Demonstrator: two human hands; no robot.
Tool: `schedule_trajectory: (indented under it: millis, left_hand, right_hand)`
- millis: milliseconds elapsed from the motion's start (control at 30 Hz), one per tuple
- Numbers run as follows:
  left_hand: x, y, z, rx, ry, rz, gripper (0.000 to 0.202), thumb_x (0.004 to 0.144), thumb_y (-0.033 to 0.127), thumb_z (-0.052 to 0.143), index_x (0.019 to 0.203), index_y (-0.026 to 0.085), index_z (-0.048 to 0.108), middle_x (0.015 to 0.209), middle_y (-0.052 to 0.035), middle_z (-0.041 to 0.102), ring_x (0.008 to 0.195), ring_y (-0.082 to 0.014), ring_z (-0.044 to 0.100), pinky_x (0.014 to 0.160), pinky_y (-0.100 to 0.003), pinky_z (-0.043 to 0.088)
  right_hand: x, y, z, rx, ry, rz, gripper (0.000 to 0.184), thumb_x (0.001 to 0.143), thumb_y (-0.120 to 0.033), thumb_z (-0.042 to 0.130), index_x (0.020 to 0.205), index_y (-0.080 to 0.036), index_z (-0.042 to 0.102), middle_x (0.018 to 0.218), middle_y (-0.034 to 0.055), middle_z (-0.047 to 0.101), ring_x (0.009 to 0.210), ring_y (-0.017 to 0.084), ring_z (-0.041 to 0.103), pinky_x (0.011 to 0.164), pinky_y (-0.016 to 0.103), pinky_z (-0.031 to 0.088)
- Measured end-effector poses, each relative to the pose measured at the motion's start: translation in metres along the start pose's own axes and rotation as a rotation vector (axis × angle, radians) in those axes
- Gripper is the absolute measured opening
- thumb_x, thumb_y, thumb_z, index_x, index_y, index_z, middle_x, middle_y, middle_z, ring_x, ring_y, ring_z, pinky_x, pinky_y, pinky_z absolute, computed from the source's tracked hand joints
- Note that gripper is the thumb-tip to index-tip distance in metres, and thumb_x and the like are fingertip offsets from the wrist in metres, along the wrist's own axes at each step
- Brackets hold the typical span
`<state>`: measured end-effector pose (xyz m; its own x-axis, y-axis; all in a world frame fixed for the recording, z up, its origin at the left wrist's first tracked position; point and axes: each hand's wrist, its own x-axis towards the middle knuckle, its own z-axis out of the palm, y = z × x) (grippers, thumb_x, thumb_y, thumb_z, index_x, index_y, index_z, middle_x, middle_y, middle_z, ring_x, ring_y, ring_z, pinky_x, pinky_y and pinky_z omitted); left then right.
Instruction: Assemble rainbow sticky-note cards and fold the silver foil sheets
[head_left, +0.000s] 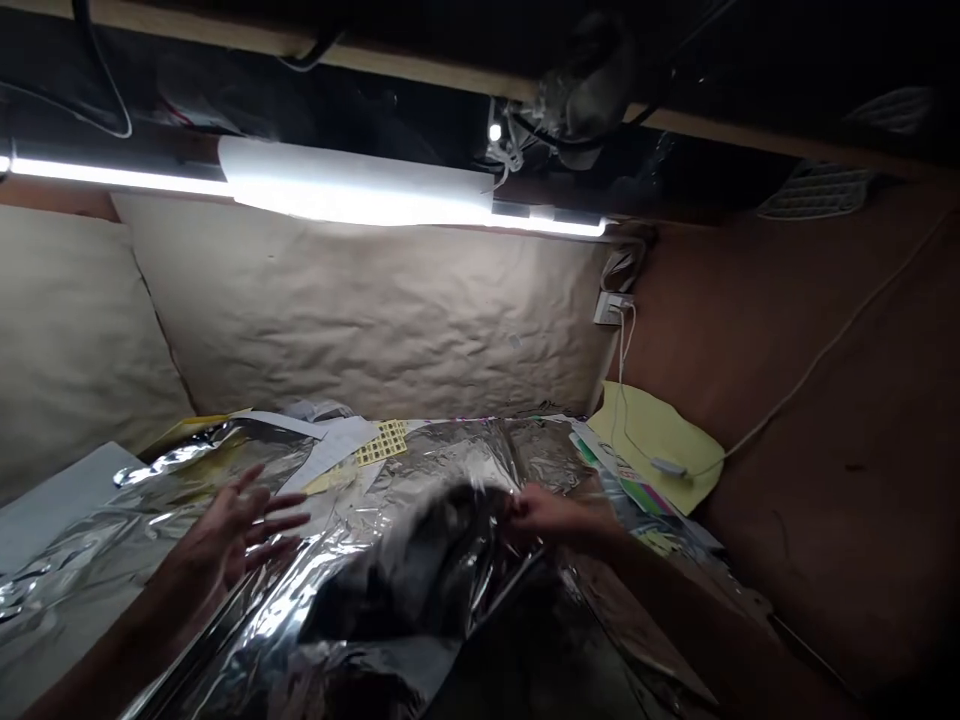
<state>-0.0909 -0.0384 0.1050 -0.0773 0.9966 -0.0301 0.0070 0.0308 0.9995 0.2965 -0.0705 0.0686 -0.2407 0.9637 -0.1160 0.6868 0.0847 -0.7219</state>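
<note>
R hand had its fingers closed on a bunched fold of shiny silver film, lifted a bit & blurred, approx. centre front. L hand was free, fingers spread wide, palm facing in twd the film; couldn't tell if it touched the sheet below. Film ran across most of the work surface, both sides of the hands, creased & v. reflective.

Behind L hand, white paper strips lay on the film w/ a yellow label sheet just beside, partly under them. Far R, a pale yellow sheet leaned nr the side wall, w/ a white cable & its small inline box in front. Socket w/ plugs sat in the back corner. Tube light was lit above, part covered by white paper; wrinkled brown paper lined the back.
</note>
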Motion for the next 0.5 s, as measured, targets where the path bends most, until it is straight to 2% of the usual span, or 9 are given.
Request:
schedule_trajectory:
  millis: [67, 133, 200, 233, 267, 300, 367, 433, 500]
  left_hand:
    - [0.02, 0.007, 0.013, 0.041, 0.024, 0.186, 0.083, 0.087, 0.061, 0.055, 0.152, 0.023, 0.02, 0.12, -0.0115, 0.068, 0.107, -0.0268, 0.065, 0.089, -0.04, 0.054]
    - [0.032, -0.005, 0.028, 0.272, 0.049, 0.487, 0.076, 0.09, 0.061, 0.05, 0.15, 0.023, 0.025, 0.139, -0.014, 0.055, 0.125, -0.0293, 0.055, 0.102, -0.045, 0.046]
    - [0.036, -0.03, 0.045, 0.599, -0.086, 0.74, 0.068, 0.091, 0.059, 0.05, 0.147, 0.024, 0.034, 0.151, -0.0118, 0.043, 0.137, -0.0305, 0.041, 0.113, -0.048, 0.034]
    - [0.036, -0.045, 0.054, 0.768, -0.217, 0.805, 0.067, 0.09, 0.058, 0.05, 0.147, 0.025, 0.037, 0.154, -0.0105, 0.039, 0.142, -0.0307, 0.035, 0.116, -0.049, 0.029]
    - [0.035, -0.062, 0.063, 0.92, -0.353, 0.813, 0.068, 0.09, 0.059, 0.049, 0.148, 0.026, 0.038, 0.156, -0.0098, 0.037, 0.144, -0.0311, 0.03, 0.117, -0.049, 0.027]
    - [0.034, -0.078, 0.07, 1.068, -0.472, 0.755, 0.069, 0.091, 0.06, 0.047, 0.15, 0.026, 0.036, 0.159, -0.0098, 0.031, 0.147, -0.0326, 0.024, 0.117, -0.051, 0.025]
    - [0.032, -0.107, 0.08, 1.267, -0.635, 0.577, 0.078, 0.088, 0.068, 0.044, 0.151, 0.022, 0.035, 0.159, -0.0141, 0.027, 0.147, -0.0374, 0.02, 0.116, -0.056, 0.024]
    - [0.031, -0.127, 0.083, 1.33, -0.675, 0.495, 0.079, 0.089, 0.07, 0.037, 0.153, 0.023, 0.028, 0.16, -0.0137, 0.02, 0.148, -0.0375, 0.014, 0.117, -0.057, 0.02]
    - [0.032, -0.137, 0.082, 1.336, -0.672, 0.471, 0.078, 0.091, 0.07, 0.031, 0.154, 0.026, 0.022, 0.161, -0.0113, 0.013, 0.148, -0.0354, 0.009, 0.118, -0.056, 0.017]
  right_hand:
    - [0.031, 0.003, -0.014, 0.03, -0.043, 0.07, 0.029, 0.085, -0.029, 0.065, 0.061, -0.014, 0.059, 0.053, -0.006, 0.051, 0.05, 0.008, 0.049, 0.052, 0.02, 0.04]
    - [0.057, 0.009, -0.02, 0.036, -0.051, 0.144, 0.022, 0.083, -0.023, 0.066, 0.065, -0.014, 0.06, 0.054, -0.0057, 0.053, 0.051, 0.008, 0.05, 0.052, 0.02, 0.041]
    - [0.075, 0.017, -0.02, 0.008, -0.036, 0.213, 0.014, 0.081, -0.02, 0.068, 0.07, -0.013, 0.063, 0.057, -0.0043, 0.057, 0.053, 0.01, 0.054, 0.053, 0.022, 0.044]
    - [0.081, 0.022, -0.018, -0.016, -0.018, 0.242, 0.011, 0.08, -0.02, 0.069, 0.074, -0.013, 0.064, 0.06, -0.0033, 0.06, 0.055, 0.011, 0.057, 0.054, 0.023, 0.045]
    - [0.085, 0.026, -0.015, -0.045, 0.011, 0.263, 0.009, 0.08, -0.019, 0.07, 0.078, -0.012, 0.065, 0.064, -0.0015, 0.063, 0.059, 0.013, 0.059, 0.057, 0.024, 0.047]
    - [0.088, 0.03, -0.012, -0.077, 0.051, 0.275, 0.01, 0.079, -0.019, 0.071, 0.084, -0.011, 0.067, 0.071, 0.0013, 0.066, 0.066, 0.015, 0.062, 0.061, 0.026, 0.049]
    - [0.092, 0.038, -0.007, -0.142, 0.156, 0.273, 0.026, 0.077, -0.019, 0.073, 0.101, -0.011, 0.066, 0.092, 0.0091, 0.071, 0.088, 0.022, 0.066, 0.076, 0.031, 0.05]
    - [0.097, 0.044, -0.005, -0.194, 0.259, 0.253, 0.041, 0.079, -0.021, 0.073, 0.117, -0.012, 0.062, 0.116, 0.0154, 0.066, 0.114, 0.03, 0.058, 0.093, 0.037, 0.044]
    - [0.106, 0.048, -0.006, -0.22, 0.318, 0.244, 0.048, 0.082, -0.026, 0.071, 0.127, -0.014, 0.057, 0.132, 0.0169, 0.058, 0.128, 0.033, 0.048, 0.104, 0.041, 0.036]
